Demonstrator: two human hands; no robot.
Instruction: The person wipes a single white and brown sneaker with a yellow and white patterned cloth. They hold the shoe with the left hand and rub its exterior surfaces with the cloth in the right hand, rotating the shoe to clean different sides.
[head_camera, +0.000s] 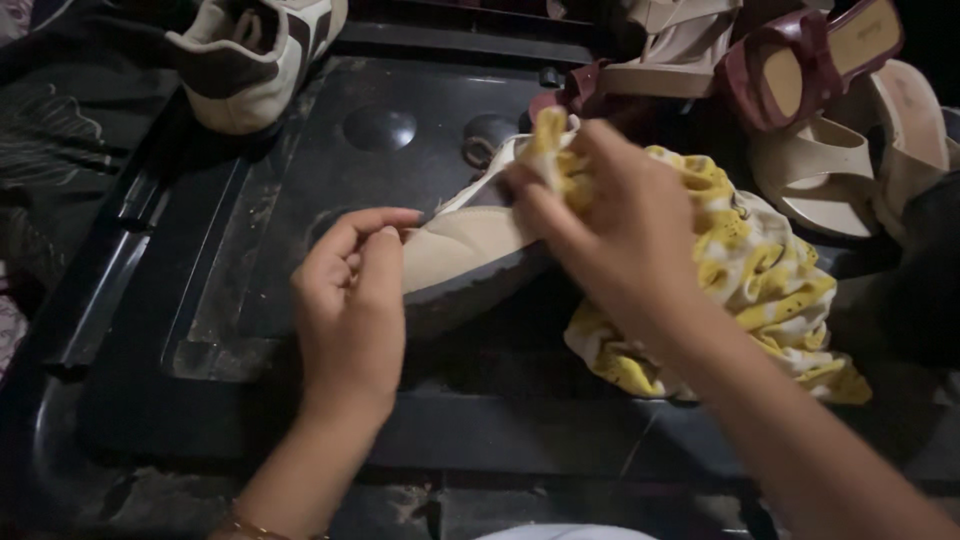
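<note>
One beige sandal (470, 250) lies on the dark plastic surface (300, 180), its toe pinched by the left hand (350, 300), fingers closed. The right hand (610, 230), fingers clenched on a yellow-and-white cloth (760, 290), presses it to the strap; the maroon sandal (800, 60) and pale sandals (840, 170) behind look untouched.

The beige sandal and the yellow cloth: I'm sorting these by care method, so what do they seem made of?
Beige sandal: looks like matte leather or faux leather, smooth, on a dark sole. Yellow cloth: soft woven fabric, probably cotton, crumpled in folds.
</note>
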